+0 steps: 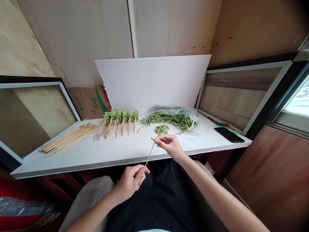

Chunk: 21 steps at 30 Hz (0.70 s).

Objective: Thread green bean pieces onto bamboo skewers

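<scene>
My left hand [134,180] is closed around the lower end of a thin bamboo skewer [151,154], which slants up and away over the table's front edge. Higher on the skewer, my right hand [169,145] pinches a short piece of green bean [153,139] against it. Whether the skewer passes through the piece is hidden by the fingers. Just beyond the right hand lies a small pile of cut green bean pieces [164,129]. Behind that, long green beans [172,119] rest in a clear plastic bag [190,112].
Loaded skewers of green beans [120,116] are stacked at the back left, sticks toward me. Loose bamboo skewers [70,138] lie left on the white table [101,158]. A phone [229,134] sits at the right. A cardboard box [88,102] and white board [154,82] stand behind.
</scene>
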Motion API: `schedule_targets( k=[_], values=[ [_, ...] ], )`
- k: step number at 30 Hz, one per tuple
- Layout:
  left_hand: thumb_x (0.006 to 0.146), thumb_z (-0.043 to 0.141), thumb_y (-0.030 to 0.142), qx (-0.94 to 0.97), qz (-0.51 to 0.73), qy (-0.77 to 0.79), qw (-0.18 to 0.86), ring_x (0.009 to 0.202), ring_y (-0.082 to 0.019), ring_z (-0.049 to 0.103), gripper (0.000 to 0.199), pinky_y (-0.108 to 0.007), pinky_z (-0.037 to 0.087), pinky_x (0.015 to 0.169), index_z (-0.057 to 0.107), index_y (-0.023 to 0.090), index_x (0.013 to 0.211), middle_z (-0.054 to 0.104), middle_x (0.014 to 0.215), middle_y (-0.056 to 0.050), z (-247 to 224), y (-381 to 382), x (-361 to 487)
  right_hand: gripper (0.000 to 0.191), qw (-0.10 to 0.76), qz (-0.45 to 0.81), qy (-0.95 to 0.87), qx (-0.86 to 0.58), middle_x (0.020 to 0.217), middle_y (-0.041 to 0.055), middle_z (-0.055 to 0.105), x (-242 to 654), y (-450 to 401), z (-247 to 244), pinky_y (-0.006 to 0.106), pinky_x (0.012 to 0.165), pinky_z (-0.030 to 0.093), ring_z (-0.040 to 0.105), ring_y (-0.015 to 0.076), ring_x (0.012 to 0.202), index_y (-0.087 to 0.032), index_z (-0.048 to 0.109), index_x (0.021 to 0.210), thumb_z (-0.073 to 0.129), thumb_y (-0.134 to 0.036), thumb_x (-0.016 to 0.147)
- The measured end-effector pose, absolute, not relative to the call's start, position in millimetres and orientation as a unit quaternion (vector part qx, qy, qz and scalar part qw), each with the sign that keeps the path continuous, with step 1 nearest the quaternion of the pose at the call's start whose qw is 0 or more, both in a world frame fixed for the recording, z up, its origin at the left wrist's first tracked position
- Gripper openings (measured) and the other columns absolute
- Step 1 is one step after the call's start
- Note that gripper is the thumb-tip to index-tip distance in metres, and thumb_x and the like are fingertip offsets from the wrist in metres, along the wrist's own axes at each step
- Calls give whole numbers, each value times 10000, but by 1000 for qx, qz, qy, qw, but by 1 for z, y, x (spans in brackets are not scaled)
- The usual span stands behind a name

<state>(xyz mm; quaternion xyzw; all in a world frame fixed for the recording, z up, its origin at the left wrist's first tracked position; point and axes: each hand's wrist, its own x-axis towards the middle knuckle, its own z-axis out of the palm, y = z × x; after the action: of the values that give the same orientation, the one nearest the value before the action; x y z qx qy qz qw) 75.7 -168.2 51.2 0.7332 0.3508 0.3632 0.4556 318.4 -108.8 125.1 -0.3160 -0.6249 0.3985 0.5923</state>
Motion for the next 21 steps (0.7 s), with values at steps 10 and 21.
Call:
schedule_targets(
  k=[10,21],
  values=[
    [1053,502,607,653,354,334,581,435,-78,479,495,-219,384,482,661,144,987,488,590,58,62,-169,80,333,565,409,-643,-318,865,66,746,319,-101,111,350,735,540,664,207,805,-215,819,834,865,-543,805],
    [907,771,566,617,398,397,551,676,-244,788,490,-294,560,619,736,89,1012,773,774,-109,58,-148,77,385,476,395,-706,-346,931,55,743,311,-103,102,317,783,504,654,200,864,-206,765,926,727,-589,933]
  ],
)
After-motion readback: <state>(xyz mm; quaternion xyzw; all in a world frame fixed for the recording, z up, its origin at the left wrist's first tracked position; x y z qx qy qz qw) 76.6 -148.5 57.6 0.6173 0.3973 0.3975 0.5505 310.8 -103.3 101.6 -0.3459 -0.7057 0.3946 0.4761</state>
